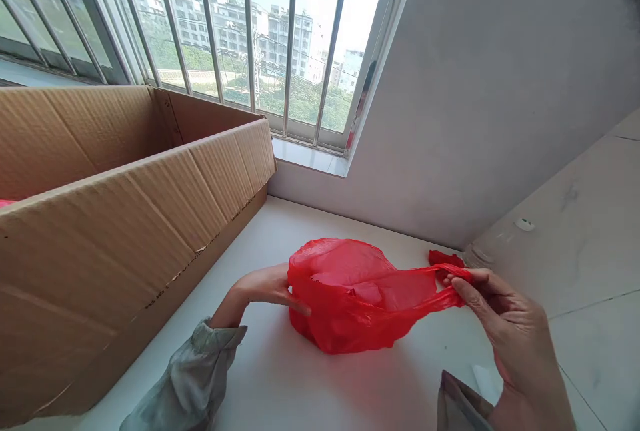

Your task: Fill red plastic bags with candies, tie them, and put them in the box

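Note:
A thin red plastic bag (350,311) is stretched sideways above the white tabletop, puffed out at its left part. My right hand (505,318) pinches the bag's handle end between thumb and fingers and pulls it taut at the right. At the bag's left side, my left hand (270,286) grips it, with the fingers partly covered by the red plastic. Whether anything is inside the bag I cannot tell.
On the left stands a large open cardboard box (135,238), with a bit of red at its far left. Behind the bag, a small crumpled red item (447,258) lies by the wall. A barred window (250,38) is ahead. White paper (486,381) lies near my right wrist.

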{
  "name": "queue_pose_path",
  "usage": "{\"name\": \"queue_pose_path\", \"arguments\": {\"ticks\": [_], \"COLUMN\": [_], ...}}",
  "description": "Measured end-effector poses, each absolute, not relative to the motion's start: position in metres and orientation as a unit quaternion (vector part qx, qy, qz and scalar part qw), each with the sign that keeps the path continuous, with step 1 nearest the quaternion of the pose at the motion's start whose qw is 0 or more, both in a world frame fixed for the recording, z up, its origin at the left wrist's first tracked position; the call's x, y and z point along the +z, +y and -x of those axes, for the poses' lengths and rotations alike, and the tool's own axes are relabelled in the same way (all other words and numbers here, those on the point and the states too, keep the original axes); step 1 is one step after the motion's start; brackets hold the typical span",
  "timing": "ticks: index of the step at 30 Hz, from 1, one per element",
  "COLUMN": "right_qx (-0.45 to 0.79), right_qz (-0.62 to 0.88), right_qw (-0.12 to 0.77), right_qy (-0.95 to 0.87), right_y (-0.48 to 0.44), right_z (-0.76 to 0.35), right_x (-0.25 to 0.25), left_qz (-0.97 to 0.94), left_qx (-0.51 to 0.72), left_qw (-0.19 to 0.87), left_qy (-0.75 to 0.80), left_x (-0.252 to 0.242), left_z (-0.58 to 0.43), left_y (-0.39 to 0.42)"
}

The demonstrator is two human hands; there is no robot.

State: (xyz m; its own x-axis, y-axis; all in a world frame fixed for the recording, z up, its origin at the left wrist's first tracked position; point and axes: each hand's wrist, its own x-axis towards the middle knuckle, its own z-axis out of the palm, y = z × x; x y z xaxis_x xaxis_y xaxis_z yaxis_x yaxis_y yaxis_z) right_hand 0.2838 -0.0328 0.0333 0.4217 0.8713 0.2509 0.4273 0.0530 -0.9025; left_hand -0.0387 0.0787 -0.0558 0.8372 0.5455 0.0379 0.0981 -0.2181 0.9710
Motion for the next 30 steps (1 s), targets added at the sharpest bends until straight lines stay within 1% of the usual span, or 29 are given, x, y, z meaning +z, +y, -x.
{"name": "queue_pose_path", "arguments": {"ticks": [4, 9, 13, 16, 19, 21, 24, 27, 30], "right_qx": [0.185, 0.185, 0.187, 0.182, 0.184, 0.214, 0.286, 0.324, 0.288], "right_qz": [0.650, 0.641, 0.623, 0.603, 0.571, 0.547, 0.518, 0.506, 0.529], "right_qw": [0.532, 0.510, 0.518, 0.555, 0.634, 0.681, 0.706, 0.698, 0.665], "right_qy": [-0.510, -0.543, -0.555, -0.543, -0.489, -0.438, -0.388, -0.390, -0.442], "right_y": [-0.034, -0.035, -0.034, -0.033, -0.032, -0.029, -0.023, -0.017, -0.018], "right_z": [-0.289, -0.283, -0.276, -0.274, -0.274, -0.275, -0.275, -0.271, -0.256], "right_x": [0.033, 0.035, 0.035, 0.036, 0.037, 0.037, 0.035, 0.032, 0.033], "left_qz": [-0.720, -0.685, -0.668, -0.633, -0.567, -0.500, -0.430, -0.448, -0.477], "left_qx": [0.247, 0.259, 0.284, 0.328, 0.385, 0.417, 0.443, 0.448, 0.427], "left_qw": [0.611, 0.666, 0.667, 0.683, 0.722, 0.758, 0.786, 0.767, 0.719], "left_qy": [0.217, 0.146, 0.168, 0.159, 0.096, 0.050, 0.025, 0.102, 0.270], "left_x": [-0.055, -0.059, -0.058, -0.056, -0.054, -0.052, -0.044, -0.032, -0.021], "left_z": [0.042, 0.028, 0.011, 0.005, 0.006, 0.009, 0.012, 0.010, 0.000], "left_y": [0.081, 0.082, 0.076, 0.071, 0.067, 0.063, 0.058, 0.052, 0.044]}}
